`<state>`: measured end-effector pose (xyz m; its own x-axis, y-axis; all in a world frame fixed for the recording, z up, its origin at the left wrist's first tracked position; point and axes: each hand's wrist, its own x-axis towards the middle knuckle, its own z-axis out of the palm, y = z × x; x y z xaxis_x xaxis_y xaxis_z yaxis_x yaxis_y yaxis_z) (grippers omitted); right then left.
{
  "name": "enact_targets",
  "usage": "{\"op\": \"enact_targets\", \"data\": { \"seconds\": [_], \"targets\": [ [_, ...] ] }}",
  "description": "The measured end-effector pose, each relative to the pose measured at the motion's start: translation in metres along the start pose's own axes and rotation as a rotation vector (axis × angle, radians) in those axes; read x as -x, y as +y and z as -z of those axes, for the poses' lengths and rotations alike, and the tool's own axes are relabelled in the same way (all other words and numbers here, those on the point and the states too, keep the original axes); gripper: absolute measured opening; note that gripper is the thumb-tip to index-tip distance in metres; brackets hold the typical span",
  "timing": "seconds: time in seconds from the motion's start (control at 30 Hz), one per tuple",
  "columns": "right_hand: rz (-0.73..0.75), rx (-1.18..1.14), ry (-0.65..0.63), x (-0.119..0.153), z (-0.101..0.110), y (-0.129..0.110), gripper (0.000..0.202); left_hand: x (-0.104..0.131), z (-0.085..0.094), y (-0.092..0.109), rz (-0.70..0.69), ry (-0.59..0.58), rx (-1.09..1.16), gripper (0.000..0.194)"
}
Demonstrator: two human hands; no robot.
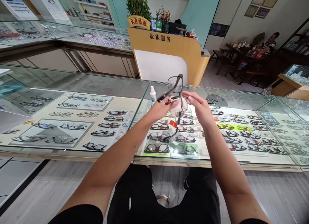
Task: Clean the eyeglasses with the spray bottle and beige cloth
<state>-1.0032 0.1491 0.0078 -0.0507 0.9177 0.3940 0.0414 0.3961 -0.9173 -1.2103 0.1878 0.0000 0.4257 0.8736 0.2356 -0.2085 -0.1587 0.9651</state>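
Observation:
Dark-framed glasses (175, 84) are held up above the glass counter, turned on end, with an orange tag (173, 123) hanging near one temple arm. My left hand (162, 109) is closed on the glasses and on part of a pale cloth (180, 108). Beside it, my right hand (197, 105) touches the cloth and the lower rim with bent fingers. A white spray bottle (153, 94) stands on the glass just left of my hands.
Under the glass counter top (116, 85) lie many rows of glasses. A wooden cashier desk (166, 45) stands ahead, with a plant (138, 6) on it. A person (269, 45) sits at a dark table at the far right.

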Motion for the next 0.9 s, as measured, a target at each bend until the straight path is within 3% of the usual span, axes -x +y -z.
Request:
{"op": "enact_targets", "data": {
  "seconds": [0.1, 0.33, 0.57, 0.8, 0.9],
  "targets": [
    [-0.047, -0.113, -0.047, -0.002, -0.002, 0.011, 0.028, 0.002, -0.001, 0.002, 0.062, -0.108, -0.055, 0.049],
    [-0.301, -0.301, -0.094, 0.0, -0.01, 0.016, 0.045, 0.005, -0.011, -0.007, 0.105, -0.132, -0.023, 0.057],
    [-0.292, -0.34, -0.058, 0.002, -0.012, 0.018, 0.04, 0.008, -0.019, -0.014, 0.048, -0.158, 0.076, 0.054],
    [-0.277, -0.342, -0.022, 0.002, -0.015, 0.013, 0.04, 0.006, -0.014, -0.024, 0.105, -0.18, 0.127, 0.046],
    [-0.305, -0.375, 0.021, 0.001, -0.017, 0.01, 0.042, 0.005, -0.015, -0.025, 0.102, -0.183, 0.159, 0.052]
  ]
}}
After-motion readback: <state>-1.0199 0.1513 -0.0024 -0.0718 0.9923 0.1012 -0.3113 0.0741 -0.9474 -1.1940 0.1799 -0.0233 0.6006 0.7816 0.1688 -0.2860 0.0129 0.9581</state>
